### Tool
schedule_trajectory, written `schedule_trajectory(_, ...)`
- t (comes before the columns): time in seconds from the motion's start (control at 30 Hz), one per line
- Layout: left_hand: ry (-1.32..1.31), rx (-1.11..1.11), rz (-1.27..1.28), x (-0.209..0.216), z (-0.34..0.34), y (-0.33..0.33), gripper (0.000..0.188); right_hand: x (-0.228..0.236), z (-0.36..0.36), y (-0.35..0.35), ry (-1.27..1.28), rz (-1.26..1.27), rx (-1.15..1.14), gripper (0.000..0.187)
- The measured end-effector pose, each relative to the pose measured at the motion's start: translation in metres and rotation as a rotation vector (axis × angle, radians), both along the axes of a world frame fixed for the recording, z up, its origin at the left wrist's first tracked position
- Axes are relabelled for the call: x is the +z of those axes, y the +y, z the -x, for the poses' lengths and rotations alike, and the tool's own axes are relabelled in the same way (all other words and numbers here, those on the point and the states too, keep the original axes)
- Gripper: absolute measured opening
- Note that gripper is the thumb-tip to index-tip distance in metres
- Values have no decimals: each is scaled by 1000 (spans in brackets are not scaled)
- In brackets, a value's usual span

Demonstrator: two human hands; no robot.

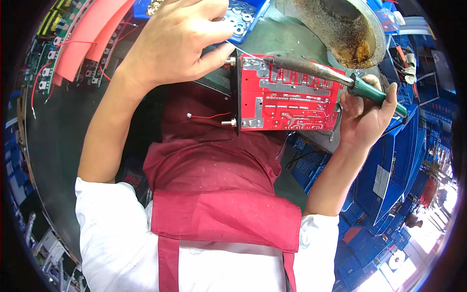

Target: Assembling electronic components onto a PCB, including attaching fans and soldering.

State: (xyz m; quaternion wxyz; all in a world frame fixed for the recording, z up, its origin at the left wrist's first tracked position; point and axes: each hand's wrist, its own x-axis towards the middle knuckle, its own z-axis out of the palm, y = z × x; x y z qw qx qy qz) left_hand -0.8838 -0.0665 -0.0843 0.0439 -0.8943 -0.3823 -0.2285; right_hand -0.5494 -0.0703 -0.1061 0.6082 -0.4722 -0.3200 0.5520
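A red circuit board (287, 95) stands on its edge at the front of the bench, its soldered side facing me. My right hand (365, 114) grips the green handle of a soldering iron (335, 75) whose dark shaft lies across the board's top, tip near the upper left corner. My left hand (180, 39) is above and left of the board, fingers curled, thumb close to a metal standoff (230, 61) at the board's edge. What the fingers pinch is hidden. A thin red wire (209, 116) hangs from the board's lower left.
A blue bin of metal washers (241, 17) sits behind my left hand. A rusty, burnt metal dish (340, 29) stands at the back right. Pink sheets (87, 34) and green circuit boards (46, 68) lie at the left. Blue crates (389, 160) are at the right.
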Motion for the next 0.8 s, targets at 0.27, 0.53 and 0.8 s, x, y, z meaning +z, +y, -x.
schedule_trajectory(0.27, -13, 6, 19, -3, -2, 0, 24, 0, 0, 1, 12, -3, 18, 62)
schedule_trajectory(0.53, -3, 5, 2, -4, -2, -1, 23, 2, -1, 2, -12, -8, 21, 63)
schedule_trajectory(0.8, 11, -9, -25, -2, -3, -2, 22, 3, 0, 2, -23, 3, 16, 64)
